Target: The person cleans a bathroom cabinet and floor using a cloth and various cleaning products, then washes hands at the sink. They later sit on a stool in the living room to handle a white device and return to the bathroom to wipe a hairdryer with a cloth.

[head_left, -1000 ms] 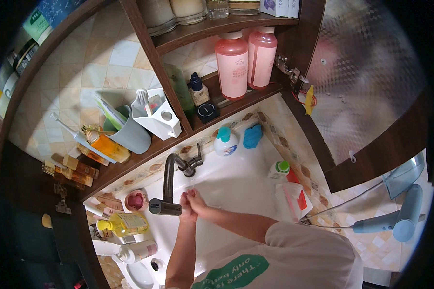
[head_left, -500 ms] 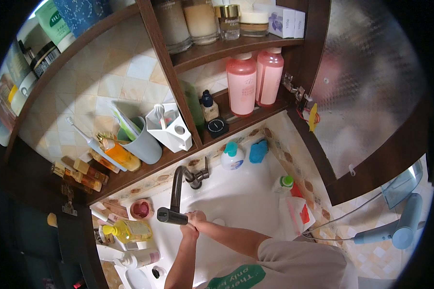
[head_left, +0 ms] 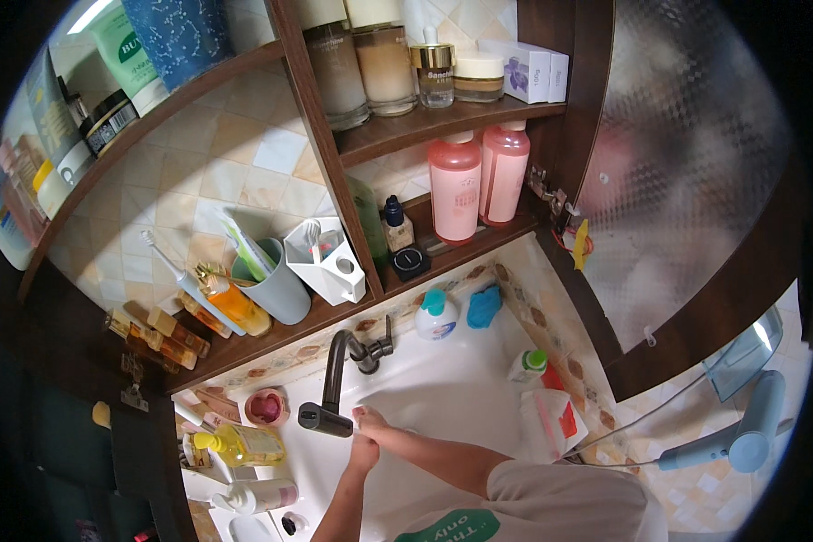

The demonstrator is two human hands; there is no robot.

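My left hand (head_left: 364,451) and my right hand (head_left: 371,425) press together over the white sink (head_left: 461,384), right beside the outlet of a dark faucet (head_left: 332,375). The right hand lies over the left, its fingers curled in against it. The left hand's fingers are hidden beneath the right hand and the faucet head. I cannot make out any object between my hands, nor whether water is running. Behind the basin stand a white pump bottle with a teal top (head_left: 436,316) and a blue cloth (head_left: 484,307).
Left of the faucet are a round pink container (head_left: 266,407), a yellow bottle (head_left: 248,445) and a white pump bottle (head_left: 257,496). A green-capped bottle (head_left: 527,365) is on the right rim. A cabinet door (head_left: 646,361) hangs open above a blue hair dryer (head_left: 754,425). Shelves (head_left: 443,126) hold pink bottles.
The view has shifted, so the shelves and sink appear slightly lower. My hands stay together by the faucet, the right hand's fingers moving slightly over the left.
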